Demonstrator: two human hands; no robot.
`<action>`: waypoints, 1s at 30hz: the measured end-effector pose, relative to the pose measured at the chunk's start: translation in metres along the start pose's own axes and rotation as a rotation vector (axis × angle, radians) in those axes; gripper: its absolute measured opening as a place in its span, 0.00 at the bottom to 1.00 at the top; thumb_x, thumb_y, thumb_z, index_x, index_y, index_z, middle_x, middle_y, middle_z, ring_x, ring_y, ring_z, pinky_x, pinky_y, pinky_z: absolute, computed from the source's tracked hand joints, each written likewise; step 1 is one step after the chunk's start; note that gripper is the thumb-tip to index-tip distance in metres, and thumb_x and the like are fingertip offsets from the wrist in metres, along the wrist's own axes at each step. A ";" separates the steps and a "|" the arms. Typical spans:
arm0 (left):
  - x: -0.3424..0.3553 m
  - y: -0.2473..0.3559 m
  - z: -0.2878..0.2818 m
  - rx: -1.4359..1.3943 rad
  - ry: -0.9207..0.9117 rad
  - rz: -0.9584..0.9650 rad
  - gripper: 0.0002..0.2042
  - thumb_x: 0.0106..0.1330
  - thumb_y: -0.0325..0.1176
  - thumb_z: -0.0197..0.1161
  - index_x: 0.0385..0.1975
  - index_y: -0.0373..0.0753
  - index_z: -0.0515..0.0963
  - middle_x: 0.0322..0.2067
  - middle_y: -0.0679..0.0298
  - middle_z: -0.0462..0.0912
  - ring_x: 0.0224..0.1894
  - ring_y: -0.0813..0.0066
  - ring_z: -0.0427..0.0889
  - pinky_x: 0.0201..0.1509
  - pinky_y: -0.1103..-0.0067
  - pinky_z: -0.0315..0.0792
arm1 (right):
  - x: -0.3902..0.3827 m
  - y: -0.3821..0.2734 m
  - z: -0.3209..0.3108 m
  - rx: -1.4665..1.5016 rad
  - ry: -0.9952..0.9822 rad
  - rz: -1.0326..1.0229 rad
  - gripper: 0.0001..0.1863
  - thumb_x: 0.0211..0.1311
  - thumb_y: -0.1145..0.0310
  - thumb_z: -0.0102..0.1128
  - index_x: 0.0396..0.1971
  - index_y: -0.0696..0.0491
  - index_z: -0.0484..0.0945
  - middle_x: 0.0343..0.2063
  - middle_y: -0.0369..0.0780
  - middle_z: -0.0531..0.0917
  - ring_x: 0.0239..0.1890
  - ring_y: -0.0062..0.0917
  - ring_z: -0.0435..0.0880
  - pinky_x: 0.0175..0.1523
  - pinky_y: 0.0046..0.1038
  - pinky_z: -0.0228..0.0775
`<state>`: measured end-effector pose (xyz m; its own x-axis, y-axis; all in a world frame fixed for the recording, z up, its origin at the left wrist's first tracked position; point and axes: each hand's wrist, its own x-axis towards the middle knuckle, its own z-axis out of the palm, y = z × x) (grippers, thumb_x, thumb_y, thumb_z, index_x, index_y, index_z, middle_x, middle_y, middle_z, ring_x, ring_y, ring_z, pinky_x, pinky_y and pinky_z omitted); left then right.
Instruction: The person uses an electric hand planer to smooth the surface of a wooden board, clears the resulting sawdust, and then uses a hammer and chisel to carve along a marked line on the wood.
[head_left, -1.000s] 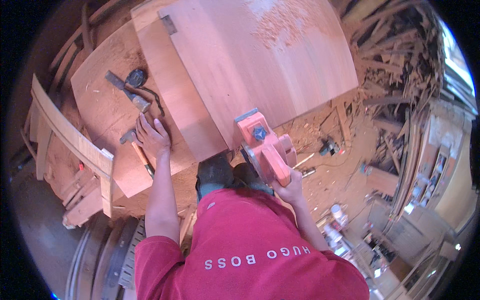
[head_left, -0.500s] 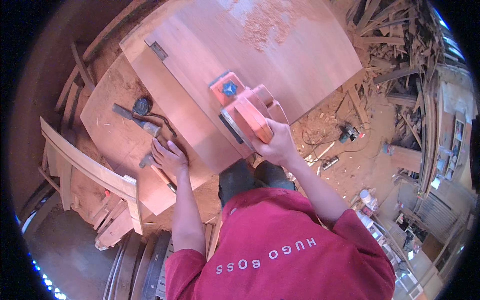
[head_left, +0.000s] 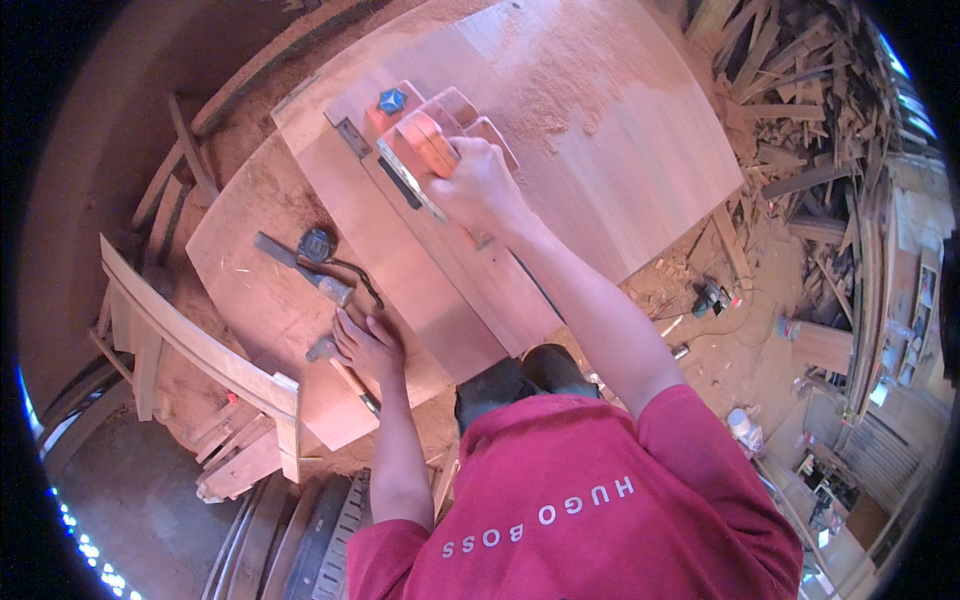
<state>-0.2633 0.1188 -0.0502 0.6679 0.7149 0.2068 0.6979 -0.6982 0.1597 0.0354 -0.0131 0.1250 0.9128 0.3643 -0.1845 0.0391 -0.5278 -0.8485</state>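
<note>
My right hand (head_left: 478, 183) grips the orange handle of a red power planer (head_left: 460, 118) with a blue knob, which rests on the upper wooden panel (head_left: 640, 200) beside a small metal fitting (head_left: 350, 137) at the panel's left edge. Shavings lie over that panel's upper part. My left hand (head_left: 368, 345) is open, fingers apart, on the lower board (head_left: 240, 250). Next to it lies a hammer (head_left: 352, 385) with a wooden handle; just above its fingertips are a chisel (head_left: 302, 268), a dark tape measure (head_left: 317, 243) and a dark cord or strap (head_left: 360, 275).
A curved wooden piece (head_left: 190, 334) stands at the left of the boards. Scrap wood (head_left: 790, 110) is piled at the right. On the dusty floor lie a green power tool (head_left: 712, 297), cables and offcuts; white containers (head_left: 745, 430) stand lower right.
My right hand has pushed the planer away from me and leftward across the panel, from its near edge toward the upper left. My left hand remains by the hammer.
</note>
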 end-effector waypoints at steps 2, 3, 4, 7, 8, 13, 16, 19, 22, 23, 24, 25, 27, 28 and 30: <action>0.001 0.000 -0.001 -0.001 -0.002 0.005 0.27 0.76 0.48 0.46 0.68 0.38 0.63 0.65 0.54 0.70 0.69 0.57 0.66 0.74 0.52 0.48 | 0.026 -0.004 0.010 -0.022 0.037 -0.067 0.19 0.45 0.63 0.65 0.29 0.66 0.83 0.29 0.60 0.84 0.36 0.51 0.87 0.47 0.43 0.80; 0.001 0.000 0.000 -0.005 -0.009 0.005 0.27 0.76 0.48 0.46 0.68 0.38 0.63 0.65 0.54 0.69 0.69 0.57 0.66 0.74 0.52 0.48 | 0.040 -0.005 0.015 -0.045 0.046 -0.085 0.20 0.45 0.63 0.65 0.29 0.67 0.83 0.29 0.60 0.84 0.36 0.51 0.87 0.47 0.43 0.80; 0.001 -0.001 0.000 -0.009 -0.007 0.007 0.27 0.76 0.49 0.46 0.69 0.38 0.63 0.65 0.54 0.69 0.69 0.57 0.66 0.74 0.52 0.48 | 0.052 -0.007 0.019 -0.031 0.059 -0.099 0.20 0.45 0.62 0.65 0.29 0.68 0.83 0.29 0.61 0.84 0.36 0.51 0.87 0.48 0.43 0.80; 0.000 -0.003 0.000 -0.017 0.003 0.008 0.27 0.76 0.49 0.45 0.68 0.37 0.64 0.66 0.54 0.69 0.69 0.57 0.66 0.74 0.51 0.48 | 0.089 -0.014 0.033 -0.027 0.065 -0.123 0.23 0.45 0.60 0.65 0.29 0.69 0.83 0.31 0.61 0.84 0.39 0.52 0.87 0.50 0.43 0.80; -0.001 -0.004 0.000 -0.020 0.014 0.010 0.27 0.76 0.49 0.45 0.68 0.37 0.64 0.66 0.54 0.69 0.69 0.57 0.66 0.74 0.51 0.48 | 0.103 -0.018 0.036 -0.039 0.066 -0.141 0.23 0.45 0.59 0.64 0.30 0.69 0.83 0.32 0.61 0.84 0.40 0.51 0.87 0.50 0.42 0.80; -0.002 -0.001 -0.005 -0.034 -0.001 0.005 0.27 0.77 0.47 0.45 0.67 0.36 0.66 0.66 0.51 0.69 0.69 0.53 0.66 0.73 0.52 0.51 | 0.145 -0.038 0.031 -0.157 0.019 -0.163 0.27 0.47 0.56 0.63 0.34 0.69 0.83 0.35 0.61 0.85 0.44 0.51 0.86 0.53 0.41 0.79; 0.005 0.006 -0.013 -0.158 0.130 0.031 0.25 0.77 0.46 0.45 0.65 0.34 0.68 0.65 0.48 0.69 0.68 0.49 0.66 0.72 0.53 0.54 | 0.112 -0.016 0.006 0.022 -0.028 -0.125 0.23 0.49 0.57 0.63 0.39 0.60 0.85 0.34 0.57 0.86 0.43 0.48 0.87 0.53 0.41 0.79; 0.017 0.030 -0.018 -0.308 0.268 0.077 0.21 0.78 0.41 0.46 0.61 0.31 0.72 0.62 0.43 0.71 0.65 0.45 0.69 0.70 0.55 0.60 | 0.020 0.036 -0.032 -0.099 0.023 -0.278 0.18 0.49 0.63 0.64 0.39 0.57 0.83 0.33 0.52 0.86 0.40 0.49 0.85 0.46 0.43 0.78; 0.050 0.072 -0.014 -0.531 0.336 0.179 0.20 0.78 0.39 0.46 0.59 0.30 0.73 0.60 0.43 0.74 0.63 0.45 0.71 0.69 0.57 0.62 | -0.116 0.081 -0.081 0.021 0.021 -0.191 0.15 0.49 0.65 0.67 0.37 0.56 0.81 0.33 0.49 0.85 0.36 0.46 0.86 0.40 0.40 0.77; 0.064 0.090 -0.009 -0.542 0.341 0.163 0.20 0.78 0.38 0.46 0.57 0.29 0.74 0.59 0.43 0.74 0.62 0.45 0.72 0.69 0.58 0.63 | -0.161 0.091 -0.096 0.082 0.001 -0.099 0.15 0.48 0.67 0.69 0.37 0.56 0.81 0.31 0.48 0.85 0.35 0.43 0.87 0.38 0.38 0.77; 0.079 0.108 -0.004 -0.596 0.341 0.146 0.20 0.79 0.38 0.46 0.57 0.29 0.74 0.59 0.43 0.74 0.63 0.46 0.72 0.69 0.58 0.63 | -0.202 0.099 -0.111 0.036 -0.014 -0.005 0.15 0.47 0.68 0.70 0.36 0.56 0.81 0.28 0.47 0.85 0.33 0.40 0.88 0.38 0.37 0.78; 0.091 0.124 0.002 -0.625 0.329 0.111 0.20 0.79 0.39 0.45 0.57 0.29 0.74 0.59 0.44 0.74 0.63 0.47 0.72 0.69 0.59 0.64 | -0.239 0.107 -0.123 0.030 -0.010 0.062 0.15 0.46 0.68 0.70 0.35 0.56 0.81 0.27 0.47 0.84 0.31 0.40 0.87 0.37 0.37 0.77; 0.117 0.149 0.012 -0.813 0.256 0.013 0.23 0.79 0.43 0.42 0.57 0.30 0.74 0.59 0.45 0.75 0.65 0.49 0.70 0.71 0.60 0.61 | -0.290 0.123 -0.133 0.008 -0.017 0.151 0.14 0.46 0.68 0.70 0.34 0.57 0.80 0.26 0.47 0.84 0.29 0.40 0.86 0.36 0.37 0.76; 0.123 0.157 0.015 -0.727 0.240 -0.043 0.24 0.79 0.44 0.40 0.58 0.31 0.74 0.59 0.46 0.76 0.66 0.49 0.70 0.71 0.60 0.60 | -0.308 0.128 -0.139 -0.003 -0.028 0.188 0.14 0.46 0.68 0.69 0.33 0.57 0.80 0.25 0.47 0.83 0.27 0.40 0.86 0.35 0.38 0.76; 0.128 0.167 0.020 -0.557 0.196 -0.135 0.26 0.79 0.47 0.37 0.59 0.33 0.74 0.60 0.48 0.76 0.67 0.50 0.68 0.73 0.61 0.57 | -0.324 0.136 -0.143 -0.008 -0.029 0.228 0.13 0.45 0.68 0.69 0.31 0.57 0.79 0.23 0.48 0.83 0.26 0.41 0.85 0.33 0.38 0.75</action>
<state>-0.0559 0.0949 -0.0166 0.4854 0.8155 0.3152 0.4976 -0.5541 0.6674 -0.1968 -0.3129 0.1406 0.8861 0.2568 -0.3858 -0.1639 -0.6050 -0.7792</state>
